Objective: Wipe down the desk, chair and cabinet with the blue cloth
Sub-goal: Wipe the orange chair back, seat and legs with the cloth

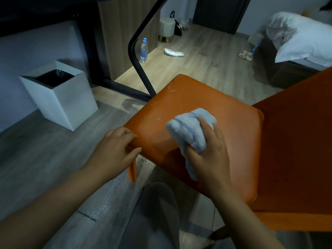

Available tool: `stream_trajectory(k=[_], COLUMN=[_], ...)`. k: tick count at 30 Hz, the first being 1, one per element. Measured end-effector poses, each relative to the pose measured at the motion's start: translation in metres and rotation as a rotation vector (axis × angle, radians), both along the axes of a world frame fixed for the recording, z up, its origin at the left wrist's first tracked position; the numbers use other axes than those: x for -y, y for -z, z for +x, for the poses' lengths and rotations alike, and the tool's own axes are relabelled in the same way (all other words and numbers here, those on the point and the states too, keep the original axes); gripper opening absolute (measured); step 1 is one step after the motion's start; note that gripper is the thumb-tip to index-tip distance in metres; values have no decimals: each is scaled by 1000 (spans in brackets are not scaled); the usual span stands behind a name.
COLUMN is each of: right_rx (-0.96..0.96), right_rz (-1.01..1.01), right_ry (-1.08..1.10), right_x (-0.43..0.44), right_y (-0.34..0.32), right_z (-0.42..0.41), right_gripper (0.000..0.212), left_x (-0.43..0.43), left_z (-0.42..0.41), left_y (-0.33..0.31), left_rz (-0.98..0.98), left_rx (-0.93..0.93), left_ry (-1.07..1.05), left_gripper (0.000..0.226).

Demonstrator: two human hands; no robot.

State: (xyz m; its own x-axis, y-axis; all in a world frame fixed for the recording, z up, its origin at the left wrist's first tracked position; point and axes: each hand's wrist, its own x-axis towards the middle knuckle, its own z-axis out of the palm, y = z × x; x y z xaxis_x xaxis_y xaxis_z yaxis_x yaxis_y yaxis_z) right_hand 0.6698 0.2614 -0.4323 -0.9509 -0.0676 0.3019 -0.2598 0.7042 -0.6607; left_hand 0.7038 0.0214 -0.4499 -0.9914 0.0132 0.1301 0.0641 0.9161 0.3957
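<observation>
An orange chair (181,103) fills the middle and right of the head view, its seat facing me and its backrest rising at the right. My right hand (208,153) grips a bunched blue cloth (186,128) and presses it on the seat's near half. My left hand (116,150) holds the seat's left corner, fingers curled over the edge and thumb under it. White specks mark the seat's far corner. The dark desk (36,9) runs across the top left, with its black frame leg (138,56) coming down just beyond the chair.
A white square waste bin (70,105) with a black liner stands on the wooden floor at left. Farther off are a water bottle (143,50), a white cloth (173,52), a small stool (167,27) and a bed (301,38) at right. My knee (156,203) is below the seat.
</observation>
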Motion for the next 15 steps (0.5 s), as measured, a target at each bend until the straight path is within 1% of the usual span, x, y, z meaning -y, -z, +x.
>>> stream_trajectory(k=[2,5,8,10,12,15], right_rx=[-1,6,52,99,159,226], right_rz=[4,22,99,186,261,299], right_ry=[36,114,180,169,115,109], right_x=[-19,-45,-65,-71,-71,-60], right_y=[-1,0,6,12,20,30], right_z=[12,33,56,68,74,77], right_gripper=[73,74,77,79,85,94], left_x=[-12,-27,-35,-38,-41,-44], left_z=[0,0,-1,-1,1,4], left_y=[0,3,9,13,16,21], left_rz=[0,-36,-87,-121,-149,-155], left_rx=[-11,-5,43,41,19,-7], left_ry=[17,43,35,25,8,-6], left_gripper=[51,58,65,63,62,63])
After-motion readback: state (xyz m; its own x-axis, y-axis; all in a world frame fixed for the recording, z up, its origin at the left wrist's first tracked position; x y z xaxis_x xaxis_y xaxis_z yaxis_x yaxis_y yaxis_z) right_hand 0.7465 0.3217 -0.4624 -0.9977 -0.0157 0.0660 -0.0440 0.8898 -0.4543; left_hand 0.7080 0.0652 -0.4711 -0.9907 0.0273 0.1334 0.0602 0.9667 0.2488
